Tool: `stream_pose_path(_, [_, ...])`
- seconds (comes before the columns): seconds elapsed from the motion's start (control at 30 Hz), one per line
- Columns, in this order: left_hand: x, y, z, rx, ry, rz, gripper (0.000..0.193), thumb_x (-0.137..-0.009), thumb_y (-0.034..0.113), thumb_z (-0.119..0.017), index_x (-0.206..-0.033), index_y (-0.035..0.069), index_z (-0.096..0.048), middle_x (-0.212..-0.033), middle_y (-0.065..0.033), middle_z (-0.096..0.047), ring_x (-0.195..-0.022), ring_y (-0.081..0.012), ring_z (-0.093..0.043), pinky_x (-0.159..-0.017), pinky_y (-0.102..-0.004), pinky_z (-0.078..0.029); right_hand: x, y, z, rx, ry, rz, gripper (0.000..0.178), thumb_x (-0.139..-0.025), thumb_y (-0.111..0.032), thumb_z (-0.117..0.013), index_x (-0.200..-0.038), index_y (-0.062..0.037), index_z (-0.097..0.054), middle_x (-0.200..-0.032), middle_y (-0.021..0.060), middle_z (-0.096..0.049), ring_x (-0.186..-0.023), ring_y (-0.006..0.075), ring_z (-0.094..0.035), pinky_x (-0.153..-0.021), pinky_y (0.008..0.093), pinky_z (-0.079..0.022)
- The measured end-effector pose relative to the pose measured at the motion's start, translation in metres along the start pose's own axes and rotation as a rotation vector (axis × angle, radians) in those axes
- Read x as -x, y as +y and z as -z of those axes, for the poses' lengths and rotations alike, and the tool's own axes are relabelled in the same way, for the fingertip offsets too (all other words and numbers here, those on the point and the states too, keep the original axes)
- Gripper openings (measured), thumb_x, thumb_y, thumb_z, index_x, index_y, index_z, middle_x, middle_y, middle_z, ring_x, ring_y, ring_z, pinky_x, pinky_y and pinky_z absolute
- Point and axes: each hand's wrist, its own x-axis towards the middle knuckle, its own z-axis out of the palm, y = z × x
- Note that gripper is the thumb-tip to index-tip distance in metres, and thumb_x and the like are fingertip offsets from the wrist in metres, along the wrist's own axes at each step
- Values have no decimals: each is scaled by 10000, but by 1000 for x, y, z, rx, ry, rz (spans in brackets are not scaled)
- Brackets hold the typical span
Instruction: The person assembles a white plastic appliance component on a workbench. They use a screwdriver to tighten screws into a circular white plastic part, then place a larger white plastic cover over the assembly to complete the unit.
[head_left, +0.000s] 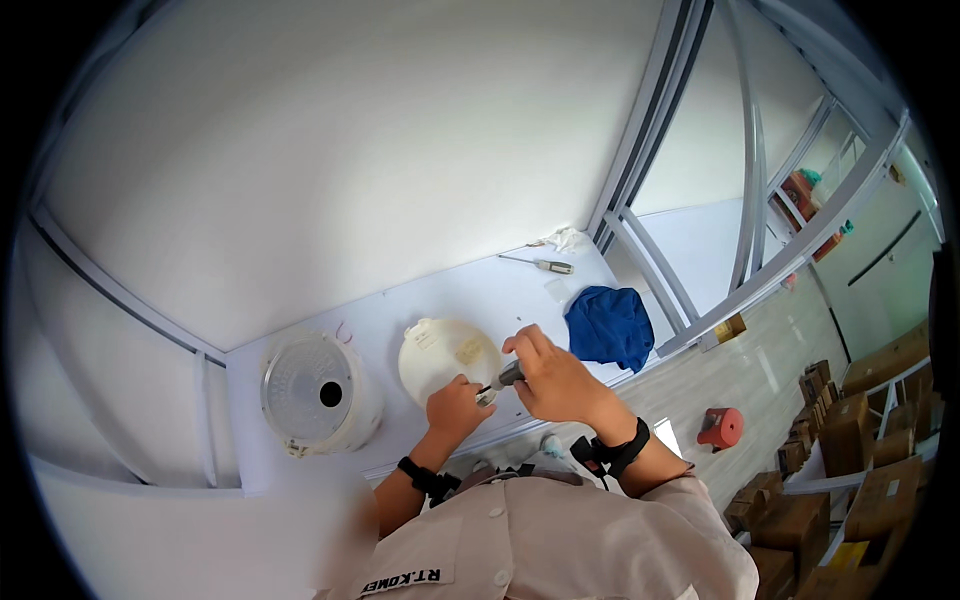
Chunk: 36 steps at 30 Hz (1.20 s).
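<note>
Two bare hands at work over a smooth white bench (450, 296). Right hand (560, 378) is closed around the grey handle of a screwdriver (510, 374), its shaft angled down toward the near right rim of a round cover (422, 365). Whether the tip touches the cover cannot be told. Left hand (457, 410) is at the cover's near rim, fingers curled, thumb by the screwdriver shaft; firmness of its grip cannot be told.

Cover: cream, plastic-looking, shallow dish form, a notched tab at the far edge, a yellowish patch inside. It lies mid-bench, between a drum (367, 415) on the left and a cloth (610, 328) on the right. Drum: squat, whitish wall, grey circular top with one round dark hole. Cloth: deep blue, soft, bunched in folds. Far right: second screwdriver (553, 267), slim metal shaft, grey handle, near a crumpled white wad (566, 240).
</note>
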Motion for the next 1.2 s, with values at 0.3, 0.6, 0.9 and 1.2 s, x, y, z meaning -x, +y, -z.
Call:
stream_pose_path(0.3, [1,0,0,-38,-13,-1,457,-730,430,-868,-1106,172,-830,-995,-28,-706,-869,-258,-731,-747,-413,-602,-4,5,-11,359,-65,-104,449,-903,-349,-794,-1180,-71,-578,-810,132,-660,-663,338,-692,-576,422,-527])
stream_pose_path(0.6, [1,1,-2,-12,15,4,469,-724,452,-879,-1097,172,-833,-1019,-32,-727,-892,-262,-737,-775,-415,-606,-2,12,-11,205,-29,43,400,-960,-408,-728,-1097,-55,-596,-912,166,-664,-711,348,-711,-559,436,-536])
stream_pose_path(0.9, [2,1,-3,-12,-3,30,440,-750,417,-840,-1114,170,-829,-1028,-37,-711,-893,-260,-735,-777,-419,-610,-1,2,1,177,50,-23,461,-969,-399,-736,-1206,-45,-559,-1113,188,-669,-795,359,-721,-568,424,-541])
stream_pose_path(1.2, [2,2,-7,-47,16,28,442,-728,459,-858,-1073,184,-833,-994,-18,-708,-883,-240,-735,-755,-413,-608,-4,11,-9,285,-176,-168,399,-949,-267,-761,-1204,-52,-542,-1115,215,-665,-810,357,-717,-586,425,-537])
